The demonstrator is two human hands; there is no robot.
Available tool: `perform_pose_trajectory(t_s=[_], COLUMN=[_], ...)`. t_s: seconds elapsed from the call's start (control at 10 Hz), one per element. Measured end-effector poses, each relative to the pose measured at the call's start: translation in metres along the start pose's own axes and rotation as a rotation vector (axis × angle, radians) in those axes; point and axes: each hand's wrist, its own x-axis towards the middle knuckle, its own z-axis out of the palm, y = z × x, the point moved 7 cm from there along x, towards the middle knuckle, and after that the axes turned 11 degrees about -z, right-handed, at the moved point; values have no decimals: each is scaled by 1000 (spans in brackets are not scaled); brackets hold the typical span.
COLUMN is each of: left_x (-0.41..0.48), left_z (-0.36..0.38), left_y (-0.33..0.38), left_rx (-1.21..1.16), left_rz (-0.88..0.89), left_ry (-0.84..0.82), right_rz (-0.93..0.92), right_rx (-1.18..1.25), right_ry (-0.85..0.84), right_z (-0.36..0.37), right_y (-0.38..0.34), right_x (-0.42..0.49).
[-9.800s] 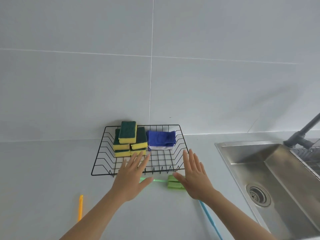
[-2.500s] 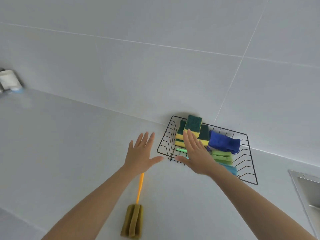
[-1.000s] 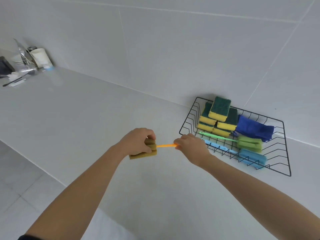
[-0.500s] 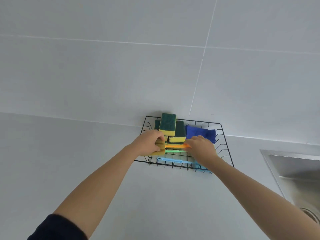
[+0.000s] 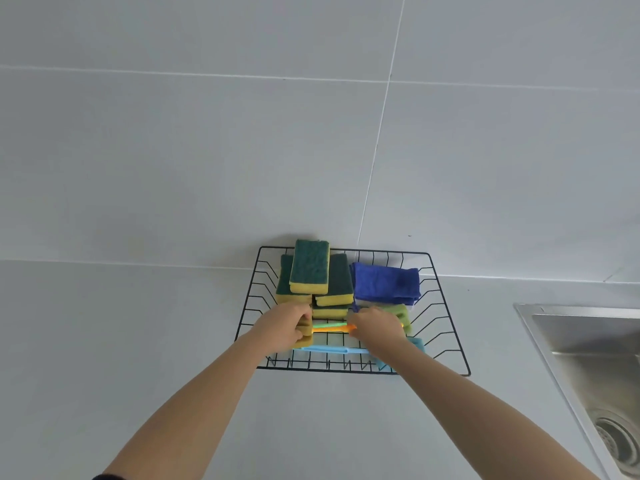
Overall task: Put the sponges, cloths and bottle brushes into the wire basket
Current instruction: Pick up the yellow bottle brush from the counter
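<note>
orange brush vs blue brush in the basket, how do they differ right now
The orange brush is gripped at both ends, left hand on its head, right hand on its handle; the blue brush lies free. Orange sits farther back, blue along the front wall. Both lie crosswise inside the wire basket.

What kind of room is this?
Most likely a kitchen: a steel sink is set into the grey counter, tiled wall behind, and a wire basket holds sponges.

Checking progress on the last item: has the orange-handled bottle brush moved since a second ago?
Yes. The orange-handled bottle brush, then held over the countertop left of the wire basket, now sits inside it, gripped by left hand and right hand.
</note>
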Motion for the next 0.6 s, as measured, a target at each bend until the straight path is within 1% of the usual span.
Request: perform_pose_trajectory(t_s=[0.3,0.5,0.6], left_x=[16,18,14], left_z=[17,19,16], left_y=[-6,-9,-9], left_rx=[48,59,66], left_rz=[-1,-20,-14], left_ry=[-12,-34,-19], right_rz=[15,16,41], right_rx=[25,50,98], right_ry=[-47,-56,-28], right_z=[27,29,25], right_y=[3,4,6], right_x=[17,16,14])
